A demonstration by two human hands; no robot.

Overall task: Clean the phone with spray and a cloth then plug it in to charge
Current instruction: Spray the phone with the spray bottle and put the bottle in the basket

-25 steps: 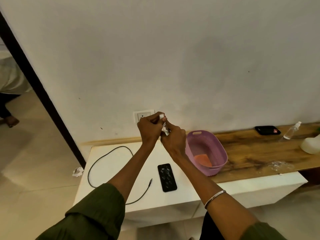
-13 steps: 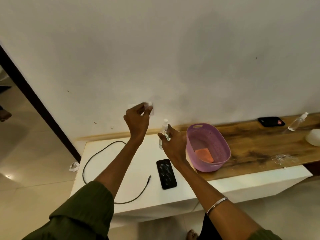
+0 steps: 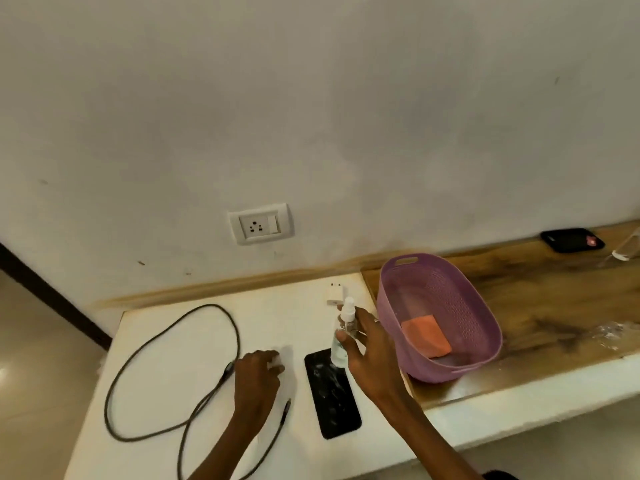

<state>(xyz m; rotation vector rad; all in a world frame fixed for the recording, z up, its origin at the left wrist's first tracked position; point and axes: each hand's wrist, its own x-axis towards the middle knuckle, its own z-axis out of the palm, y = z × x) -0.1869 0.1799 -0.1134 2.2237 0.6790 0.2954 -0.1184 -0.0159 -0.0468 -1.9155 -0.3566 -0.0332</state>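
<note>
A black phone (image 3: 332, 389) lies face up on the white table (image 3: 173, 341), its screen smeared. My right hand (image 3: 369, 355) grips a small clear spray bottle (image 3: 343, 327) upright just above the phone's far end, with the white nozzle bare. My left hand (image 3: 256, 379) is down on the table left of the phone, fingers curled round a small white cap (image 3: 277, 360). An orange cloth (image 3: 427, 336) lies inside the purple basket (image 3: 485, 320). A dark charging cable (image 3: 156, 341) loops across the table's left side. A white charger plug (image 3: 336, 294) lies behind the bottle.
A white wall socket (image 3: 261, 223) sits on the wall above the table. On the wooden shelf (image 3: 554, 299) to the right lie a second black phone (image 3: 571, 240), another clear bottle (image 3: 627, 252) and crumpled clear plastic (image 3: 613, 332).
My left hand has dropped from near the wall socket to the table, still with the white cap. My right hand keeps the spray bottle, now lower and over the phone.
</note>
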